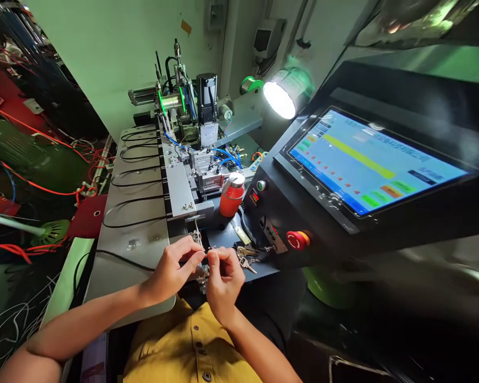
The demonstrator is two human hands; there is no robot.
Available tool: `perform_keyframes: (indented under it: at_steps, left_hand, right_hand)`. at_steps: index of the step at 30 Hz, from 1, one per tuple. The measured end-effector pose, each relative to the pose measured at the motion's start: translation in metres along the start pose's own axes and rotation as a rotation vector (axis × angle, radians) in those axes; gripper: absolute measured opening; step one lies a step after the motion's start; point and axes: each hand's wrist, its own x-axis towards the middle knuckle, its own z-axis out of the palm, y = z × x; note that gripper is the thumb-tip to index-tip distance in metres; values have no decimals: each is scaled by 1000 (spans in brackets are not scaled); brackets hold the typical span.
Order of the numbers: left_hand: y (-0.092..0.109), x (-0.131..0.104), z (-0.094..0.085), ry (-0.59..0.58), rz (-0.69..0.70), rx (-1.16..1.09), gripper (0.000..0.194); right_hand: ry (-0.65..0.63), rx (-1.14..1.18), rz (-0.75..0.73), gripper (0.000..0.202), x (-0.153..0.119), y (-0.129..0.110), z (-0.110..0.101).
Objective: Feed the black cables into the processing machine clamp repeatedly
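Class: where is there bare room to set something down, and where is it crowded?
Bare: the front of the grey plate, between the nearest black cable and the left forearm. Crowded: beside the right hand, where keys lie near the red container.

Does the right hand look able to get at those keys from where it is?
Probably yes: the keys lie just beside the right hand, with nothing visible in between, though its pinch would likely need to open first.
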Motion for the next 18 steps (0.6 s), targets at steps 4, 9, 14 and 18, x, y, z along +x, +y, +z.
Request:
perform_keyframes:
  at_steps: [4,9,14,18]
  left_hand:
    - [2,-1,-7,23,107,130,23]
    - [-20,18,-27,-7,34,303,25]
    - [-48,31,-23,-76,-46,355,28]
    - [-54,32,-17,-81,-81,363,28]
  right_hand:
    - [-71,-10,56,22,1,-5,-12]
    - [-150,-168,141,23,19,5,-45]
    - [-168,-259,217,29,25,22,-62]
    - [-214,-292,247,28,25,34,-62]
